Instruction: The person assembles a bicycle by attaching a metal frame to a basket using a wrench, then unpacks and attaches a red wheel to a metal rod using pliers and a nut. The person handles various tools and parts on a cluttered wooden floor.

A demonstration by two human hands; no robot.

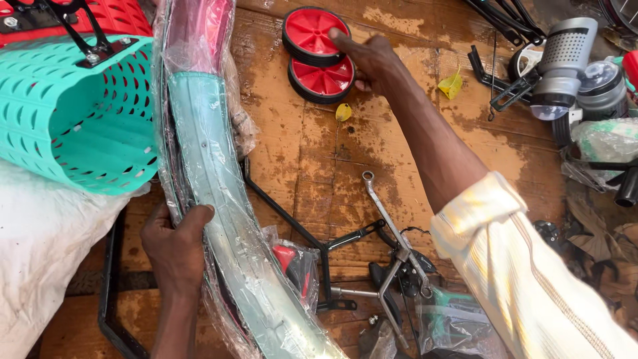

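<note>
My left hand [174, 247] grips the edge of a long curved teal and pink mudguard [214, 174] wrapped in clear plastic, which runs from the top of the view down to the bottom. My right hand [371, 60] reaches far forward and rests its fingers on two small red training wheels with black tyres [318, 54] lying side by side on the worn wooden floor [412, 153].
A teal perforated plastic basket [73, 119] and a red one [116, 16] sit at the left over a white sack [40, 246]. Black metal brackets and a spanner [385, 219] lie in the middle. Grey plastic parts and bagged pieces [578, 73] crowd the right.
</note>
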